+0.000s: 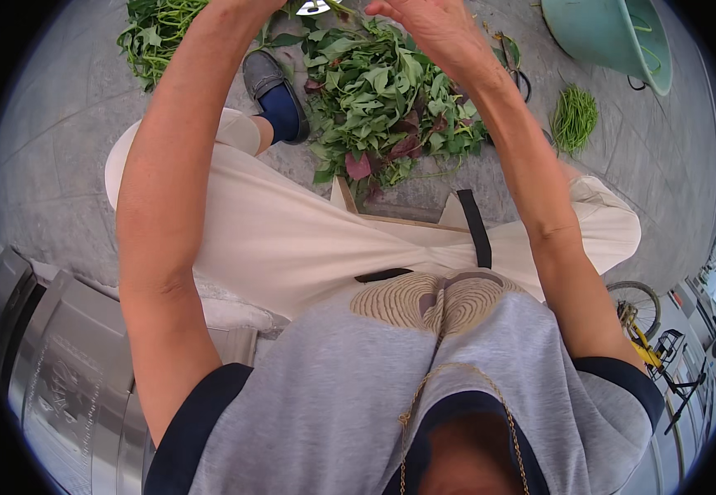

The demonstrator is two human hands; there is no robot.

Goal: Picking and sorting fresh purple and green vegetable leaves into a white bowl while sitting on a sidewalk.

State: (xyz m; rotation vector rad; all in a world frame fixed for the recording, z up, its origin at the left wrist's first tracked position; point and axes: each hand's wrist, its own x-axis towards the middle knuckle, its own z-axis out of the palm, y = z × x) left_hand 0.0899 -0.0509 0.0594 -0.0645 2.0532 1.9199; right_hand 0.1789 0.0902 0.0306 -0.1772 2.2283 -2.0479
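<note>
At the top edge, my left hand (255, 4) is mostly cut off, so its fingers are hidden. My right hand (429, 25) reaches over a heap of leafy greens (376, 93) on the paving, some leaves purple; its fingertips are partly out of view. Between the hands a cut leafy stem (342, 10) shows in front of a shiny metal piece with slots (316, 7); which hand holds the stem, if either, I cannot tell. Scissors (524, 85) with black handles lie by my right forearm, partly under leaves.
Long-stemmed greens (155, 46) lie at the upper left. A small bundle of thin green stems (574, 120) sits right of the scissors, below a tipped teal plastic tub (599, 37). My shoe (268, 77) stands left of the heap. A yellow bicycle (645, 352) is behind at right.
</note>
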